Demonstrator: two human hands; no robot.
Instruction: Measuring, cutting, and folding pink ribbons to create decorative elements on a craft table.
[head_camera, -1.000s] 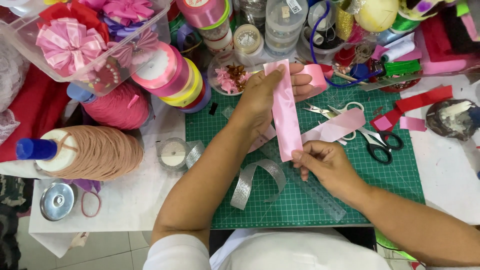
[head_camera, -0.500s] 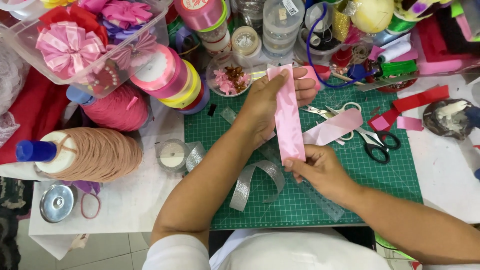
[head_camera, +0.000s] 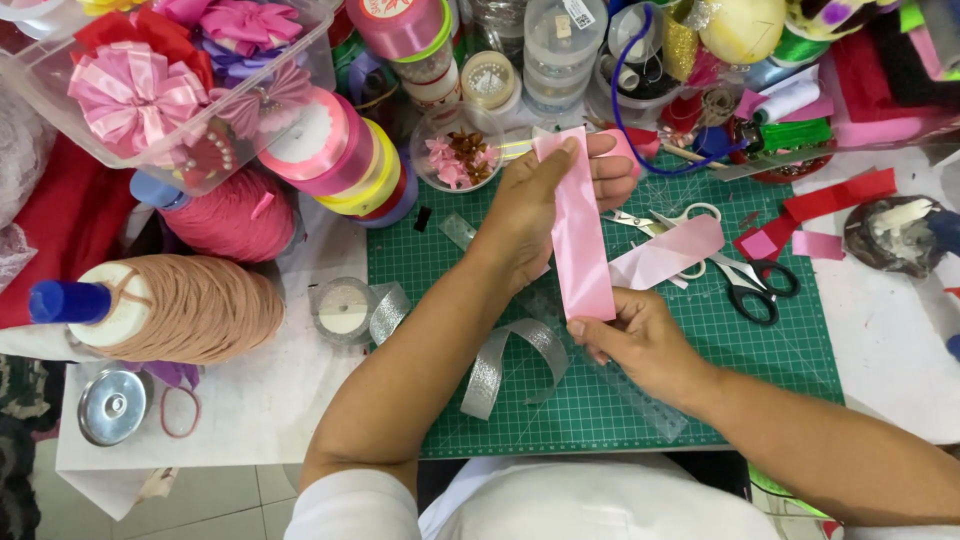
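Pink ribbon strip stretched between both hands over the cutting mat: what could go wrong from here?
1. The pink ribbon strip is pinched only at its ends, by the left hand and the right hand; a loosened grip could let it slip or twist.
2. The small scissors and black-handled scissors lie close beside the right hand; a sideways move might snag them.
3. The silver ribbon curls under the forearms and could get dragged.

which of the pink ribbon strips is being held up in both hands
The long pink strip, stretched between the left hand and right hand. The other pink strip lies flat on the green mat.
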